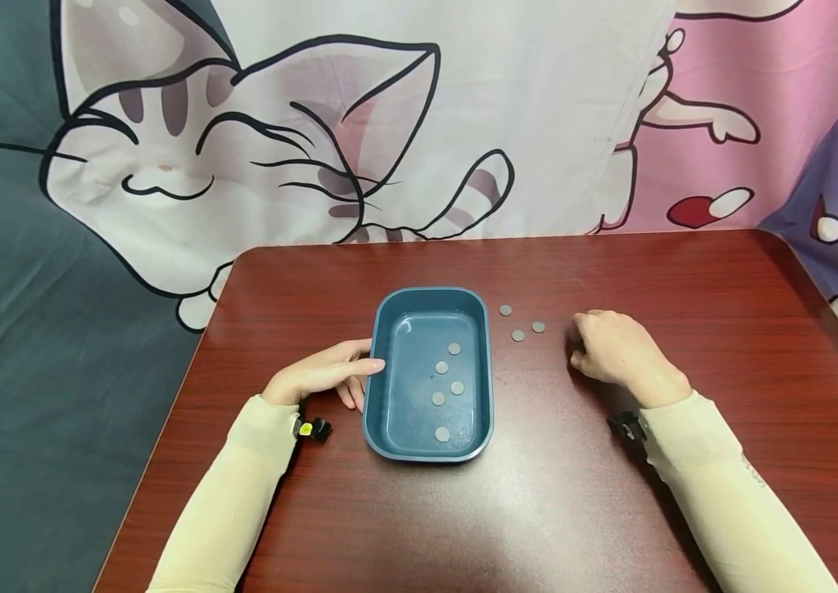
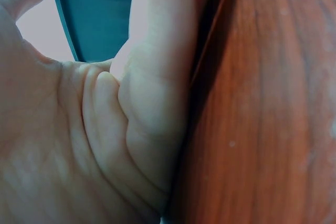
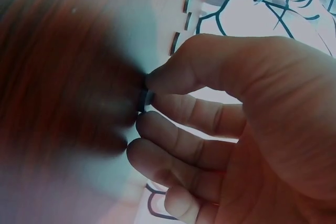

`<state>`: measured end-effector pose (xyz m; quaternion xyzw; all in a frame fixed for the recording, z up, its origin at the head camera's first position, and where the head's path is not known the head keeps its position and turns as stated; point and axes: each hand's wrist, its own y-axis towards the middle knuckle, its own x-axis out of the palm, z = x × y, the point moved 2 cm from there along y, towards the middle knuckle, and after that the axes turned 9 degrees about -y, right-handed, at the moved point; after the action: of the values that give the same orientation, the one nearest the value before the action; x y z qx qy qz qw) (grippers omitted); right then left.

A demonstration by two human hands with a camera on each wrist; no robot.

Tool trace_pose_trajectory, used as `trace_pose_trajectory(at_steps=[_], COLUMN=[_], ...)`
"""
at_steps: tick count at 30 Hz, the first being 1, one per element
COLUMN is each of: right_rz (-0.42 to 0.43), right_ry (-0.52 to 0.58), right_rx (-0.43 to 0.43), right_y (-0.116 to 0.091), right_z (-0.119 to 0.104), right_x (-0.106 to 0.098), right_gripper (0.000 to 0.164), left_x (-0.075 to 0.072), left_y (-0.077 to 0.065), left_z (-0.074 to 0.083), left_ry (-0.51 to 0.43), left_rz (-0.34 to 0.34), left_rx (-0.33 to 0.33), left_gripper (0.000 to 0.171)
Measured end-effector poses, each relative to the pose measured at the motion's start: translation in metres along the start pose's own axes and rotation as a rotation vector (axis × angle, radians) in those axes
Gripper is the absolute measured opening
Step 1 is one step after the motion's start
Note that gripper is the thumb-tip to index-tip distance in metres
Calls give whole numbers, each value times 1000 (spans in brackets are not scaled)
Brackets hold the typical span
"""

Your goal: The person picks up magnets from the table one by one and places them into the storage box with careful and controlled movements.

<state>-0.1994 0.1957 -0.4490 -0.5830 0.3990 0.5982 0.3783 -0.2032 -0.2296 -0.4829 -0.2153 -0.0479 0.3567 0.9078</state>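
A blue rectangular tray (image 1: 428, 305) lies on the table, several silver coins (image 1: 442, 434) spread over its floor. At its left side, my left hand (image 1: 325, 372) holds the wall, thumb over the rim and fingers outside. In the left wrist view the tray wall (image 2: 97, 19) shows between thumb and fingers. To the right of the tray, my right hand (image 1: 615, 350) is down at the tabletop with bent fingers. The right wrist view shows its thumb and fingertips pinching at a coin (image 3: 142, 100) on the table; the head view hides this coin.
Three loose coins, one of them nearest the right hand (image 1: 538, 327), lie on the table (image 1: 567, 511) between the tray and that hand. Behind the table's far edge hangs a cartoon cat curtain (image 1: 537, 107). Black wrist cameras sit at both cuffs.
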Motion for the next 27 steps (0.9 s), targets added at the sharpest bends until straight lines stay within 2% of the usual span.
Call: trace_pose_trajectory(at_steps=[3, 11, 20, 27], right_rz=[-9, -128, -128, -99], right_ry=[0, 21, 7, -48], right_rx=[0, -14, -16, -43], right_y=[0, -4, -5, -3], right_z=[-1, -6, -13, -18], right_x=[-2, -9, -8, -6], right_gripper=[15, 22, 22, 25], left_x=[0, 1, 2, 1], left_y=[0, -1, -1, -1], left_z=[0, 1, 1, 0], left_ry=[4, 1, -4, -5], left_rz=[2, 3, 4, 2], left_rx=[-2, -2, 3, 4], left_gripper=[48, 49, 48, 48])
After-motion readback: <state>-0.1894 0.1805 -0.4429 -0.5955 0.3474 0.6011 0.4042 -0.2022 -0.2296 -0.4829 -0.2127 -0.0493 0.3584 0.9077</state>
